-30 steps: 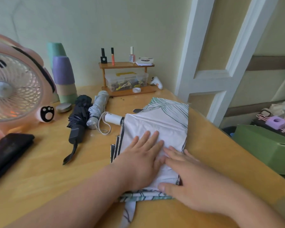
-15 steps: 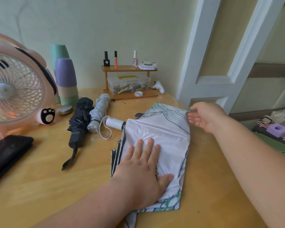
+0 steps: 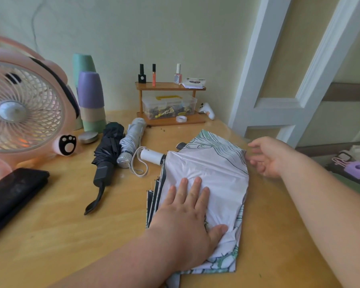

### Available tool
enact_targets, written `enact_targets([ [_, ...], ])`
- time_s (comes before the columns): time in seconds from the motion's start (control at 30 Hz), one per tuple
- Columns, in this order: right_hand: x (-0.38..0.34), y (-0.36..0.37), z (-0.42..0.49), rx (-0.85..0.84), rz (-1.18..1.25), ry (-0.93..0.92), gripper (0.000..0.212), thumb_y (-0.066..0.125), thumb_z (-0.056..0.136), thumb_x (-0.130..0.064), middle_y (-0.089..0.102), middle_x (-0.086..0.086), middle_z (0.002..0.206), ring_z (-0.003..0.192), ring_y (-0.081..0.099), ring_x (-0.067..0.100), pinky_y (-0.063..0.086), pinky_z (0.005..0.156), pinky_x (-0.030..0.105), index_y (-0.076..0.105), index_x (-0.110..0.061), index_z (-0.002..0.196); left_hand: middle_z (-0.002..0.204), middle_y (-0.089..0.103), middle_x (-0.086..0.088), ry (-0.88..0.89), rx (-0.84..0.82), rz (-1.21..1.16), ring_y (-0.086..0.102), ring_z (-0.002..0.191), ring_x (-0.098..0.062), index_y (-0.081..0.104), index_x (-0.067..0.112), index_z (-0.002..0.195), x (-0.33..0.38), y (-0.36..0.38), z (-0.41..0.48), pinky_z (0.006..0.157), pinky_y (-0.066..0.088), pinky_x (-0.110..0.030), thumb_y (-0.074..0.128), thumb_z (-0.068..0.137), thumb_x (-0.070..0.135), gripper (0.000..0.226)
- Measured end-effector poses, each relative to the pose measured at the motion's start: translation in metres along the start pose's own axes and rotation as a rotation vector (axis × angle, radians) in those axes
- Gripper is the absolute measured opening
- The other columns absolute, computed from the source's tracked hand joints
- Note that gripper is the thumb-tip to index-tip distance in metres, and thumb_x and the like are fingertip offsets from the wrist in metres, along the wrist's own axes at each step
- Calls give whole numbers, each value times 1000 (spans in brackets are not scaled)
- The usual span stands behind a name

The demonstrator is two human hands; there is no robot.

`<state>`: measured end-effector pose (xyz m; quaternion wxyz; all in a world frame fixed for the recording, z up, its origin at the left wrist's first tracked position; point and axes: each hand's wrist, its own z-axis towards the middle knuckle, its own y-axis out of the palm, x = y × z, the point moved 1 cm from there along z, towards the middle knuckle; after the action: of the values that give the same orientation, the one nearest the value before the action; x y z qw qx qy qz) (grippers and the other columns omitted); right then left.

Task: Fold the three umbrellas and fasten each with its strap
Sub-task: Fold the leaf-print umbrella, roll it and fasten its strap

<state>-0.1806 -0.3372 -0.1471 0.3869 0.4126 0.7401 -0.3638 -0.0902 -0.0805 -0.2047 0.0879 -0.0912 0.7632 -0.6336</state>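
White umbrella (image 3: 206,169), smooth creased fabric, left hand (image 3: 187,221) spread flat on it, right hand (image 3: 268,156) relaxed, perhaps touching its edge

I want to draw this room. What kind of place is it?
Probably a desk in someone's home: a pink fan, nail polish on a small shelf, and stacked cups.

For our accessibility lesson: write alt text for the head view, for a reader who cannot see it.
A left hand presses a white umbrella flat on a table; the right hand is at its edge. A black umbrella and a silver umbrella lie folded near a fan.
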Motion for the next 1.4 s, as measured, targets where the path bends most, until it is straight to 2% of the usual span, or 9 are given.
enact_targets([
  [0.3, -13, 4, 1, -127, 533, -49, 19, 60, 93, -15, 60, 1, 85, 37, 33, 4, 17, 33, 15, 60, -16, 112, 161, -38, -4, 6, -14, 0, -37, 147, -31, -25, 18, 156, 0, -1, 0, 124, -13, -51, 6, 98, 71, 85],
  [0.7, 11, 21, -113, -63, 287, -570, 22, 85, 77, -29, 44, 14, 73, 41, 24, 15, 18, 40, 18, 76, -9, 80, 163, -35, -6, 6, -3, -14, -33, 149, -31, -21, 17, 158, 1, -1, -1, 124, -13, -49, 8, 99, 71, 84],
  [0.83, 59, 22, -136, -94, 318, -493, 10, 80, 81, -22, 57, 15, 75, 41, 29, 15, 21, 37, 20, 79, -12, 81, 165, -30, -6, 14, 23, -36, -30, 151, -31, -18, 17, 159, 1, -2, -5, 125, -14, -48, 10, 100, 69, 84],
  [0.97, 92, 24, -134, -91, 378, -411, 5, 74, 85, -4, 58, 8, 63, 38, 33, 12, 22, 35, 18, 75, -7, 89, 170, 2, -2, 88, 156, -82, -7, 156, -28, -4, 23, 162, -6, 2, -4, 126, -4, -48, 20, 99, 71, 83],
  [1.1, 110, 34, -134, -83, 362, -439, 14, 69, 87, 4, 51, -1, 45, 34, 36, 11, 26, 35, 18, 71, -5, 98, 161, 30, 14, 177, 80, -413, 21, 148, -8, 24, 42, 157, -24, -17, -11, 124, 15, -30, 52, 95, 63, 71],
  [1.17, 115, 35, -131, -59, 345, -454, 16, 69, 88, 4, 53, -2, 46, 35, 38, 11, 31, 39, 20, 73, -8, 98, 126, 66, 19, 134, 86, -613, 57, 114, 0, 61, 36, 130, -36, -30, -16, 102, 44, -22, 66, 91, 54, 43],
  [1.23, 118, 35, -128, -37, 299, -477, 19, 70, 87, 4, 59, -2, 52, 35, 41, 13, 35, 41, 22, 74, -11, 97, 87, 73, 4, -53, 185, -1000, 65, 78, -11, 67, 18, 90, -48, -37, -21, 75, 52, -27, 77, 87, 41, 25],
  [1.33, 119, 36, -131, -9, 206, -520, 22, 71, 87, 5, 71, 6, 75, 34, 45, 14, 38, 39, 20, 74, -15, 94, 111, 66, -29, -250, 324, -1763, 72, 98, -42, 47, 12, 99, -63, -33, -22, 93, 57, -57, 84, 82, 25, 43],
  [1.4, 119, 39, -132, 14, 149, -532, 23, 70, 87, 5, 72, 7, 85, 32, 46, 14, 40, 38, 20, 73, -17, 94, 120, 60, -20, -297, 359, -1912, 70, 103, -45, 46, 19, 117, -68, -31, -24, 90, 56, -64, 90, 70, 36, 67],
])
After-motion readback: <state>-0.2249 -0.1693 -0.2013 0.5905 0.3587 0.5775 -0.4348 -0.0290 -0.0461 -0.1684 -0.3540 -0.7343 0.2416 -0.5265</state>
